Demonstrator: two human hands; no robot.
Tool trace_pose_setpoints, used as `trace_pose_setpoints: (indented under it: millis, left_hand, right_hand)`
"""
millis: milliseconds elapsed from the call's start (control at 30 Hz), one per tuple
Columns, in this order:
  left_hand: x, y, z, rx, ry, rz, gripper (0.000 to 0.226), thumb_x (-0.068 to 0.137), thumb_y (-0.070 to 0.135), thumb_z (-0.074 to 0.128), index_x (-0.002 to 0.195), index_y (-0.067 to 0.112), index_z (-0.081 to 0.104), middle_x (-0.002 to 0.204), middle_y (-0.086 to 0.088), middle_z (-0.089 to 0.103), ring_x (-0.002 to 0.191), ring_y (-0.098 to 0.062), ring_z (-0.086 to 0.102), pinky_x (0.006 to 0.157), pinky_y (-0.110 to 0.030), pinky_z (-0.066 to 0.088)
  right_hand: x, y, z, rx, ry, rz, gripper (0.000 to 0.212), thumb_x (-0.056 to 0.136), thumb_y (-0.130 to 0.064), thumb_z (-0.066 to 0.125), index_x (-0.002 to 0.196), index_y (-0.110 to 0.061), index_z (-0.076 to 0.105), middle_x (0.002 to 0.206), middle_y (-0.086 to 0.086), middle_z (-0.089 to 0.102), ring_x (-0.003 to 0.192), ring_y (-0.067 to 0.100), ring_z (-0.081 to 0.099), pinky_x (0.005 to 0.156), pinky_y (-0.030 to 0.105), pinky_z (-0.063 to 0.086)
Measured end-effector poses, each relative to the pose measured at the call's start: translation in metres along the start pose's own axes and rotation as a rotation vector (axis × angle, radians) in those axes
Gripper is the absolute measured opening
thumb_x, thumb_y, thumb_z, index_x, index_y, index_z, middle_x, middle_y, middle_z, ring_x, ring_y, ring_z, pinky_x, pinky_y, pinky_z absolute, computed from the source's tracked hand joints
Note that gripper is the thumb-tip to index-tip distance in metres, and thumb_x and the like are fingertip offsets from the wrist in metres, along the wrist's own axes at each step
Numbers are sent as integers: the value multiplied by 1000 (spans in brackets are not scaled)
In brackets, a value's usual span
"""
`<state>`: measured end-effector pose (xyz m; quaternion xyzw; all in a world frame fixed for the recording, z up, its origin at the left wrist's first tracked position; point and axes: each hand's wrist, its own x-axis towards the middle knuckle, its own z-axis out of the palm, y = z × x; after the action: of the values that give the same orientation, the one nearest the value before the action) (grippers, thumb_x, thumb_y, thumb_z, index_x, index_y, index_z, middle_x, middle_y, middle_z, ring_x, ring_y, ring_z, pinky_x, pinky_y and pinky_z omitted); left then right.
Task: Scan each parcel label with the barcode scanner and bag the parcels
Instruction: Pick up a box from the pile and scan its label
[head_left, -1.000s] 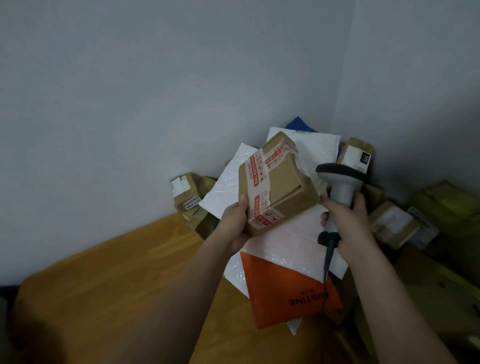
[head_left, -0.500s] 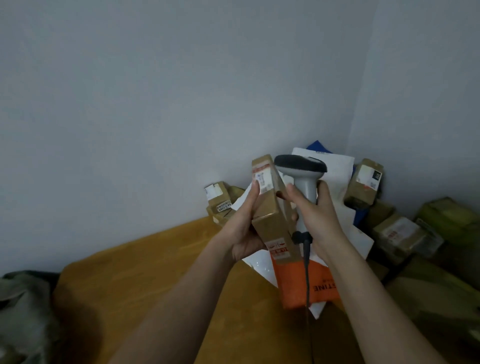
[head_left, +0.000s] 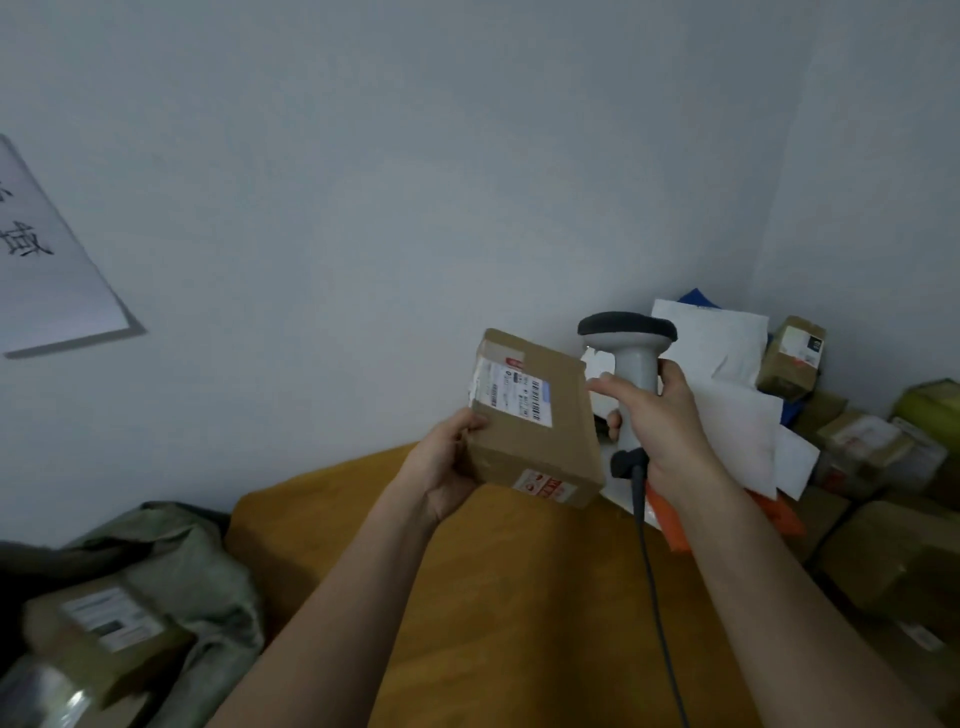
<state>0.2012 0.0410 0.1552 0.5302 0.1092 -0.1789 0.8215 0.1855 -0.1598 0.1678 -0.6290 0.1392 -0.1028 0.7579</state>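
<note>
Cardboard parcel (head_left: 535, 421) in left hand (head_left: 447, 462), scanner (head_left: 631, 374) in right hand (head_left: 670, 415).

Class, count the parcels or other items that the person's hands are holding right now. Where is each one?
2. A box with a label sits in the left hand; a scanner is in the right hand. Other parcels lie unheld around them.

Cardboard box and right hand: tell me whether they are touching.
Cannot tell. In the head view the right hand grips the scanner and its index finger reaches toward the cardboard box, but neither contact nor a gap shows plainly.
</note>
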Motion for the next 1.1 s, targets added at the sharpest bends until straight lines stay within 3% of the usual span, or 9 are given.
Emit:
trace_pose_setpoints:
  millis: [167, 300, 400, 500, 600, 700, 867, 967, 1100]
  left_hand:
    - [-25, 6, -59, -156, 124, 32, 42, 84, 9, 56, 126, 3, 57, 89, -9, 46, 101, -25, 46, 79, -33, 54]
    - [-47, 12, -76, -261, 101, 79, 39, 86, 5, 55, 125, 2, 54, 96, -10, 54, 99, -25, 56, 72, -35, 58]
    - [-60, 9, -86, -344, -8, 85, 52, 76, 5, 62, 127, 1, 53, 76, -3, 43, 71, -12, 52, 83, -46, 58]
    - [-71, 6, -87, -330, -102, 71, 36, 80, -2, 59, 116, 2, 56, 53, 2, 35, 50, -9, 49, 86, -48, 56]
    - [-85, 11, -78, -288, -195, 91, 28, 73, -8, 60, 101, -1, 58, 70, -11, 65, 73, -21, 69, 86, -50, 53]
    - [-91, 13, -70, -227, -183, 90, 36, 71, -11, 62, 105, 0, 58, 101, -19, 68, 100, -32, 65, 85, -48, 53]
    - [-93, 10, -72, -68, -148, 36, 47, 75, 6, 70, 120, 4, 56, 111, -18, 66, 103, -32, 65, 90, -42, 55]
    - [-89, 12, -90, -135, 18, 62, 45, 77, 23, 72, 119, 9, 62, 108, -15, 66, 104, -33, 63, 91, -44, 55]
    - [-88, 14, -111, -261, 168, 116, 29, 88, 13, 65, 113, 0, 59, 104, -18, 67, 104, -36, 64, 81, -46, 58]
  right_hand:
    - [-45, 3, 27, 4, 16, -19, 41, 89, -19, 72, 121, -24, 48, 86, 7, 57, 57, 11, 55, 57, 31, 52]
    - [-73, 8, 46, -4, 1, -19, 40, 89, -20, 71, 123, -18, 49, 86, 8, 57, 56, 12, 53, 57, 33, 50]
    - [-88, 6, 61, -12, 2, -23, 47, 88, -28, 72, 127, -19, 47, 88, 7, 58, 57, 13, 53, 59, 32, 51]
    - [-95, 1, 78, 19, -5, -13, 57, 85, -36, 74, 130, -22, 41, 84, 5, 57, 57, 12, 53, 51, 25, 49]
    - [-94, -2, 91, 52, -6, 1, 76, 80, -42, 78, 138, -24, 31, 88, 6, 59, 63, 12, 55, 60, 29, 52]
    - [-89, -3, 99, 16, -8, 8, 85, 75, -41, 82, 137, -26, 26, 96, 7, 58, 72, 14, 59, 68, 34, 56]
    - [-81, -3, 95, -27, -14, 42, 76, 75, -24, 85, 126, -25, 29, 95, 9, 57, 75, 22, 61, 72, 46, 58]
    - [-73, -8, 83, -17, -33, 55, 71, 78, -15, 82, 128, -22, 32, 92, 10, 57, 64, 15, 56, 56, 33, 55]
    - [-64, -15, 72, -92, -60, 45, 63, 79, -14, 80, 124, -22, 36, 86, 8, 59, 62, 14, 54, 58, 30, 51]
